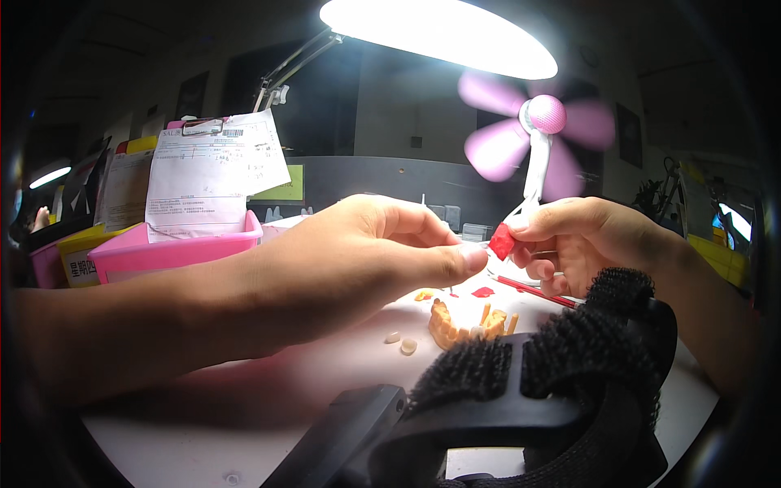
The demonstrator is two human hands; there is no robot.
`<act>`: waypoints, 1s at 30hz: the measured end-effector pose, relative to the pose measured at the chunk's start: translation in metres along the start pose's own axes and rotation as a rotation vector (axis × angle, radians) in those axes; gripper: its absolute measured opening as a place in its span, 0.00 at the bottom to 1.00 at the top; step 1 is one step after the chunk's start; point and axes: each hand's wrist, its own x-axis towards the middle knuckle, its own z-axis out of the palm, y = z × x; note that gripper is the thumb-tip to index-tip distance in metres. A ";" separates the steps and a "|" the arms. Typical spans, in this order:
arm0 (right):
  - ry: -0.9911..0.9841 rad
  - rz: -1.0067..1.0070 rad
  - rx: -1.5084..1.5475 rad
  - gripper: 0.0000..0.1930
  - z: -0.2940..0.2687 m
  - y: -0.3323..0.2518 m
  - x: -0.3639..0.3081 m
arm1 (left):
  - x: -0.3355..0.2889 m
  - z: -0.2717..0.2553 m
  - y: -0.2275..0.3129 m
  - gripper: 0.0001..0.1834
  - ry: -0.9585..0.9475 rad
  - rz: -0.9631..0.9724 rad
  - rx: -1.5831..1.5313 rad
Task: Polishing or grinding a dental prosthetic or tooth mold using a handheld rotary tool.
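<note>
Between the thumb and fingers of my right hand [590, 232] is a small red piece [501, 241], which looks like a scrap of thin sheet. Close on its left, the thumb and index finger of my left hand [366, 248] are pinched together; what they hold, if anything, is too small and bright to name. Below my hands a tan dental model [443, 324] stands on the white tabletop [317, 390], partly hidden by a black strap. Two small ivory-coloured pieces, perhaps tooth crowns [408, 346], lie left of the model. A red pencil-like stick [533, 290] lies under my right hand.
Behind my left forearm stands a pink bin [175, 252] with clipped paper sheets [199, 179]. A pink fan [541, 118] is blurred by spinning, under a bright lamp [439, 32]. More red scraps [484, 292] lie behind the model. A black bristly strap [561, 374] fills the lower foreground.
</note>
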 end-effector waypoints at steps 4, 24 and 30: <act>-0.074 0.017 0.193 0.12 0.020 -0.003 -0.002 | 0.003 0.002 0.002 0.24 -0.009 -0.019 -0.099; -0.093 -0.295 -0.584 0.09 0.021 -0.001 -0.004 | -0.001 -0.004 0.000 0.16 -0.022 0.164 0.218; -0.051 -0.112 -0.521 0.07 0.023 -0.010 -0.013 | -0.001 0.000 0.002 0.15 -0.039 0.195 0.193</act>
